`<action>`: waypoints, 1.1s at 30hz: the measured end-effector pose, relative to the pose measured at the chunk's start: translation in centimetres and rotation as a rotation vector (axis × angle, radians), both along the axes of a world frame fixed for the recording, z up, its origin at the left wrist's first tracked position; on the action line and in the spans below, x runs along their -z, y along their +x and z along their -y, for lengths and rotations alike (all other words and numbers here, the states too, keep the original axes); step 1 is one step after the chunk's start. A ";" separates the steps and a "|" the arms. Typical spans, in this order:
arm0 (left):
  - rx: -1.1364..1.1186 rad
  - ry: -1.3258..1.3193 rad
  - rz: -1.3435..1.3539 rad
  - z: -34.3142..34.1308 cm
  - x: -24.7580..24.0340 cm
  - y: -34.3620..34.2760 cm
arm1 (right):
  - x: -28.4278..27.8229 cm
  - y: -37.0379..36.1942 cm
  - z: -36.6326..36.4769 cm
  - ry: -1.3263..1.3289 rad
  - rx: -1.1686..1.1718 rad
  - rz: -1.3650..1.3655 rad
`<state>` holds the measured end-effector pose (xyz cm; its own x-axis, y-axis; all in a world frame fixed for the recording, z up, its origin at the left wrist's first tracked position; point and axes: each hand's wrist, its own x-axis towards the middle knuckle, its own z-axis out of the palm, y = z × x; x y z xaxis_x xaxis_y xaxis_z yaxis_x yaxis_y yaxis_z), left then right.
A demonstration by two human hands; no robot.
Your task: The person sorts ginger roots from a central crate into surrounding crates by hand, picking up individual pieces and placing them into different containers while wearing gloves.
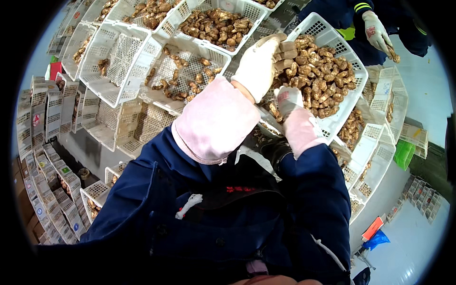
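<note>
A white plastic crate (357,71) heaped with brown, knobbly mushrooms (327,78) stands in front of me. My left hand (260,64), in a cream glove with brown-stained fingers, reaches over the crate's left side. Its fingers are stretched out over the mushrooms, slightly apart, and no held mushroom shows. Lower down, my right hand (289,100), in a white glove, reaches into the near-left part of the same crate. Its fingertips are partly hidden, and I cannot see whether they grip a mushroom. A longer mushroom (274,112) lies just left of it. Pink sleeve covers wrap both wrists.
Left of me, a crate (223,59) holds scattered mushrooms, with a fuller crate (259,12) behind it. More crates (380,156) stand at the right. Across from me, another person's gloved hand (375,32) holds a mushroom. Stacked crates (52,114) line the far left.
</note>
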<state>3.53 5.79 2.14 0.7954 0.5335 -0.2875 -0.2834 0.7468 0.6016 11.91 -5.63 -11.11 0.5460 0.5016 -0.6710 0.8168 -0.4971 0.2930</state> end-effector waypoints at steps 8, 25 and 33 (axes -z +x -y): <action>0.167 0.198 -0.052 0.5 0.4 0.8 | -4.5 3.2 3.9 0.320 0.277 -0.150; 0.479 -0.011 0.064 1.4 -1.4 0.6 | 0.5 3.9 9.7 0.098 0.178 0.140; 0.573 -0.041 0.176 1.1 -1.0 0.5 | -1.0 3.9 11.6 0.551 0.617 -0.005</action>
